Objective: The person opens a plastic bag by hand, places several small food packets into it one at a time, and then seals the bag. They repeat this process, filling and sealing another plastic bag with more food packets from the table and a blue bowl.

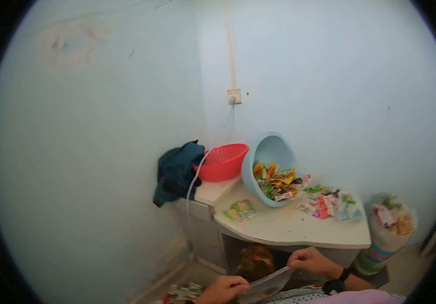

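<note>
Between my two hands a clear plastic bag point(266, 285) is stretched, low in the view. My left hand point(224, 289) pinches one corner of it, and my right hand point(310, 261), higher up, pinches the other. A dark watch point(334, 286) is on my right wrist. Beyond the hands, a light blue basin point(249, 175) lies tipped on its side on the white table point(273, 225). Small yellow and green snack packets point(274, 177) fill its mouth. More packets, pink, white and green point(324, 202), are spread to its right. A green packet point(240, 211) lies apart on the left.
A red plastic basket point(224, 163) and a dark cloth point(177, 169) sit at the table's left end. A white cable runs down beside them from the wall socket point(234, 96). At right stands a full sack of packets point(391, 220). An orange-brown bundle point(256, 262) lies under the table.
</note>
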Demonstrator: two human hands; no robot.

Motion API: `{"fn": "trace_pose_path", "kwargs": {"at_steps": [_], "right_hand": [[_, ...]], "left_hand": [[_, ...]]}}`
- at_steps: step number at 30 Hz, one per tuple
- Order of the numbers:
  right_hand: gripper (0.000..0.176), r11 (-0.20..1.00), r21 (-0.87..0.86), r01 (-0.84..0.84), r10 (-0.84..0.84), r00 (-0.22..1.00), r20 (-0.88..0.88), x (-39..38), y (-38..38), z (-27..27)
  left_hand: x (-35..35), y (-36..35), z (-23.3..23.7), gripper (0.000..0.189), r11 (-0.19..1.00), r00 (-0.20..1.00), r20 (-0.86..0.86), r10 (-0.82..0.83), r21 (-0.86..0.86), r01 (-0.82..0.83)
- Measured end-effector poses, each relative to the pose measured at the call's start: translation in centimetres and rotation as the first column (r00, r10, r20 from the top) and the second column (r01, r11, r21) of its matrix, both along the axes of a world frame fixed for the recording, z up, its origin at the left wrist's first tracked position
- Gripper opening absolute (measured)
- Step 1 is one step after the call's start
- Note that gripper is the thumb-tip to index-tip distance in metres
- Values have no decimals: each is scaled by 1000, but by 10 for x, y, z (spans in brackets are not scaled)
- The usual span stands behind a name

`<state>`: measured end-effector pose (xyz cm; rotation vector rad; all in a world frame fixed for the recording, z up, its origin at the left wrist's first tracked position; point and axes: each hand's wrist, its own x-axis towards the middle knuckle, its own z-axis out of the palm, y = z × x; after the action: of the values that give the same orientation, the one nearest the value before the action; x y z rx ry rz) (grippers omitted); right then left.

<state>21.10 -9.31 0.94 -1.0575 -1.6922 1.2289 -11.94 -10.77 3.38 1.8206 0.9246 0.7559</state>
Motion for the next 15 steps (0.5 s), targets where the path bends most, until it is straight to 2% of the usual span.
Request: {"fn": "trace_pose_path", "kwargs": {"at_steps": [3,6,7,9,12,13,15], "right_hand": [[16,1000,2,-3,3,1000,-9,-2,-1,-1],[19,999,48,14,-17,997,74,-2,-3,3],[20,997,68,22,-30,994,109,-3,-3,1],[22,998,70,-1,-4,998,66,-2,2,-12],[22,999,40,-37,38,999,-11,-3,-1,-9],[26,998,40,-50,52,998,-31,-4,-3,-7],[30,997,60,-56,58,998,-33,-5,-4,-8]], "left_hand": [[1,15,-20,24,990,993,68,-98,104,90],[-4,34,-22,26,976,963,-226,-146,126,177],[-3,34,-21,27,978,951,-284,-123,131,165],[4,32,-18,28,980,917,-393,-71,143,137],[25,27,-21,29,946,847,-499,184,324,-15],[30,27,-19,31,853,858,-488,159,506,130],[40,27,-13,33,518,869,-487,83,766,380]]}}
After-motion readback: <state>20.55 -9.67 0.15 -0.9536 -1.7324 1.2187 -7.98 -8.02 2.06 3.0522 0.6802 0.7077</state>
